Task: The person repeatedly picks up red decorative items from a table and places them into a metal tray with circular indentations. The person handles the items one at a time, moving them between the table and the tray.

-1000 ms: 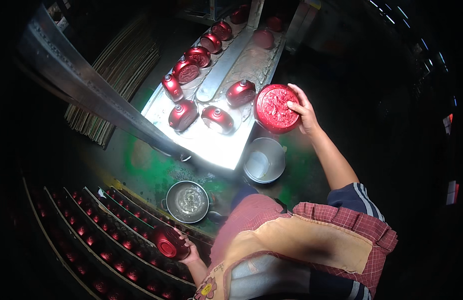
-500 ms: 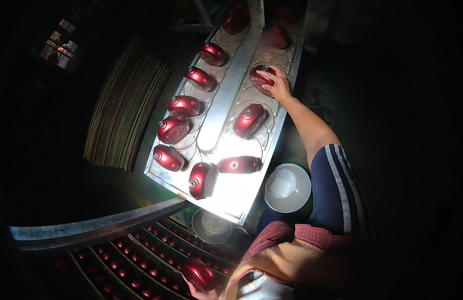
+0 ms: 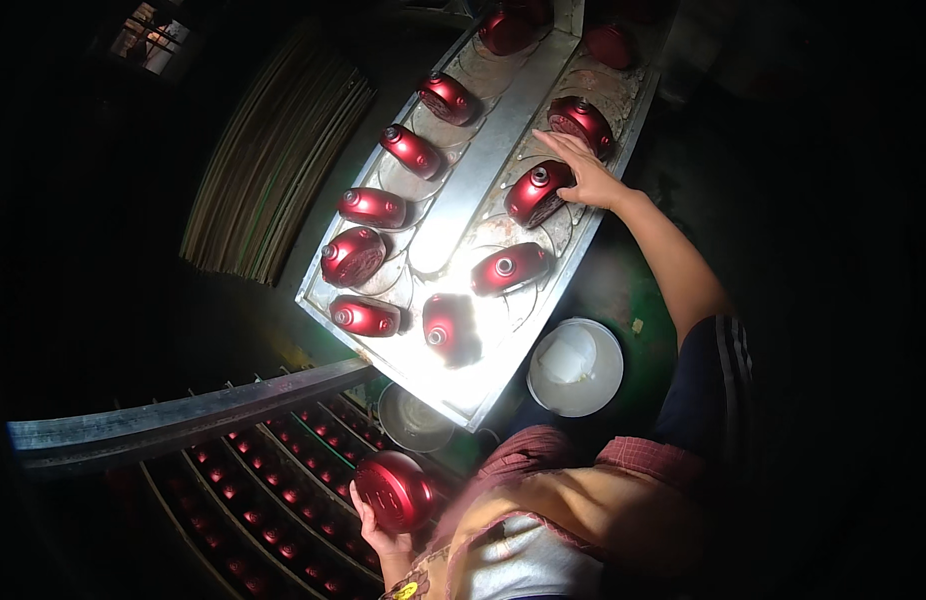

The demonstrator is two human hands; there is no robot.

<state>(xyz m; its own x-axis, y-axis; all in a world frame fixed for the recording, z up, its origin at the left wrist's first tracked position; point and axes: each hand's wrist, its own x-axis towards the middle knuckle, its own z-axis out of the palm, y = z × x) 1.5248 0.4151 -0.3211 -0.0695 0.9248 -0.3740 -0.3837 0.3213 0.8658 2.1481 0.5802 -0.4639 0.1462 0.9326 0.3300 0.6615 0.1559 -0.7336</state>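
Observation:
In my left hand, low in the view, is a glossy red flask-shaped bottle, its broad face turned up. The fingers wrap its left side. My right hand reaches over the right row on a long metal table, fingers stretched and apart. Its thumb is against or close beside a red bottle with an open neck. Just past the fingertips stands another red bottle with a patterned face. A third bottle is on the near side. More such bottles line the left row, among them one at the edge.
A white bucket stands right of the table, and a metal basin is below its near end. A metal rail runs off left. Racks of many small red items lie lower left. Stacked slats stand beyond the table.
My right hand has come off the patterned bottle and spread its fingers. Bottles have shifted round the table, the right row moving away. My left hand has raised its bottle further into view.

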